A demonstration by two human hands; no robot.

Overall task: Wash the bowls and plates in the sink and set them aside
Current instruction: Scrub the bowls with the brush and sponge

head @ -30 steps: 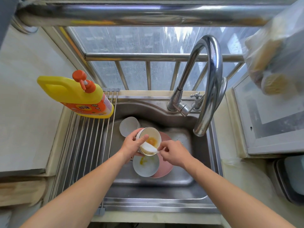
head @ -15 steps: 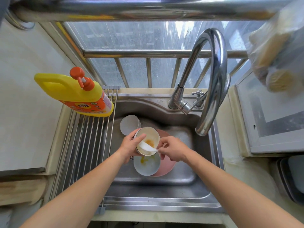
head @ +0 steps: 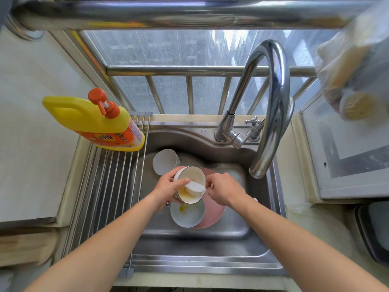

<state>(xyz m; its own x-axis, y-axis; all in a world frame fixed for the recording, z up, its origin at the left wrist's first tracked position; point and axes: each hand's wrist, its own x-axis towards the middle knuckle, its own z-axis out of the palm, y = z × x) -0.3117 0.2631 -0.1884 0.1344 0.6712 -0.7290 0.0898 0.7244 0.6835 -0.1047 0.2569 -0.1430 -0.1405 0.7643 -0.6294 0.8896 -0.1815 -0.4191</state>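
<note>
The left hand [head: 168, 187] grips the dirty bowl [head: 190, 185] by its left rim, tipped up over the middle of the sink [head: 210, 268]. The right hand [head: 223, 189] pinches a white cloth [head: 195, 187] inside the bowl, just left of its fingers.

held bowl [head: 190, 187] cream w/ dark rim, yellow smear | plate [head: 212, 213] pink | bottle [head: 94, 123] yellow, orange pump

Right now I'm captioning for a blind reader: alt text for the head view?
Over a steel sink, the left hand holds a yolk-stained bowl while the right hand wipes it with a white cloth.
</note>
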